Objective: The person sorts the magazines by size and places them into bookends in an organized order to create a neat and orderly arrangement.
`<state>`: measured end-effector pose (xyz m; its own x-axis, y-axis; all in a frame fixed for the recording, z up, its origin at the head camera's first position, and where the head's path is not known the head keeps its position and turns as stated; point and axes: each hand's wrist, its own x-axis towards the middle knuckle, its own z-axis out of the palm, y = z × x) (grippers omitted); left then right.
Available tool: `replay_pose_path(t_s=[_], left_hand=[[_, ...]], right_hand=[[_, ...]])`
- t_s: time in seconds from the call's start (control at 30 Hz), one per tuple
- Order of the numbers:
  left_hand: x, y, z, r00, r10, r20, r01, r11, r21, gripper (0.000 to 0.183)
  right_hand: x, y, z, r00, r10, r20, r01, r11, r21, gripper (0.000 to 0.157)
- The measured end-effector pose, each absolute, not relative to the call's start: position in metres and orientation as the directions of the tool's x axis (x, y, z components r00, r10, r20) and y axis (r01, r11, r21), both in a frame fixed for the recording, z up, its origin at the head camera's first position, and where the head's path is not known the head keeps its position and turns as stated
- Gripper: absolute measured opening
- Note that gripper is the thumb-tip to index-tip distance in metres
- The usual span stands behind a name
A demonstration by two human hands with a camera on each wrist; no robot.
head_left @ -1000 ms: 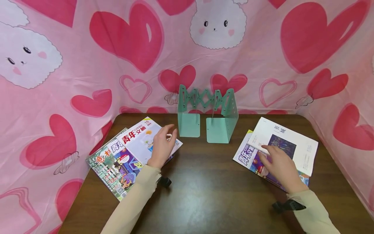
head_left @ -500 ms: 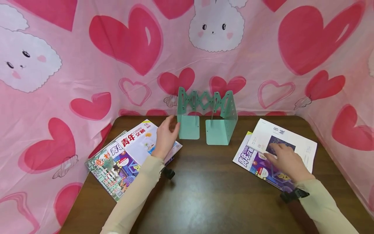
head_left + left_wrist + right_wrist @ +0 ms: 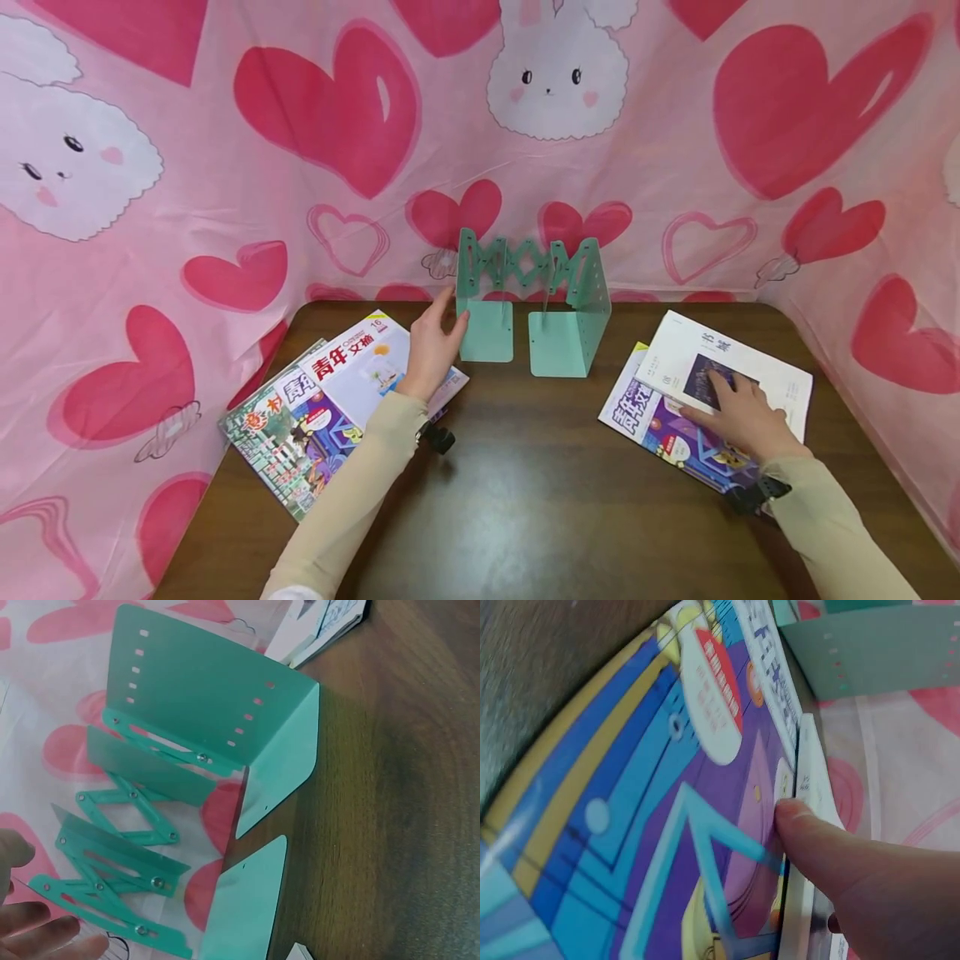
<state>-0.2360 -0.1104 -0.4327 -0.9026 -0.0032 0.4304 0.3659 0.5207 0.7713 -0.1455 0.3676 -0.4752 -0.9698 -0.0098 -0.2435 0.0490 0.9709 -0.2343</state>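
Left hand – thumb and fingers parted, at the left end of the green book stand on the desk; contact cannot be confirmed. Right hand – fingers spread on the white booklet, thumb at its near edge, above the purple magazine. The left wrist view crops the left hand; the right forearm slants inward.

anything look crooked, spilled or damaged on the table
Nothing looks spilled or damaged. Only untidy stacking: at right, the white magazine lies offset on the purple magazine, edges out of line; the magazines at left are fanned.
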Motion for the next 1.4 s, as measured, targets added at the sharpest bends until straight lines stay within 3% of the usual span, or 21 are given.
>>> replay_pose_path(t_s=[0.57, 0.93, 1.4], left_hand=[[-0.242, -0.108, -0.432, -0.903, -0.006, 0.43, 0.363, 0.525, 0.77, 0.046], [-0.241, -0.11, -0.432, -0.916, -0.021, 0.4, 0.332, 0.519, 0.787, 0.045], [-0.243, -0.111, -0.436, -0.901, -0.035, 0.433, 0.35, 0.531, 0.772, 0.043]], right_hand=[[-0.144, 0.366, -0.472, -0.973, -0.105, -0.206, -0.082, 0.989, -0.119, 0.099], [-0.152, 0.355, -0.475, -0.973, -0.157, -0.168, -0.153, 0.988, -0.036, 0.071], [-0.154, 0.346, -0.474, -0.951, -0.07, -0.303, -0.013, 0.982, -0.187, 0.085]])
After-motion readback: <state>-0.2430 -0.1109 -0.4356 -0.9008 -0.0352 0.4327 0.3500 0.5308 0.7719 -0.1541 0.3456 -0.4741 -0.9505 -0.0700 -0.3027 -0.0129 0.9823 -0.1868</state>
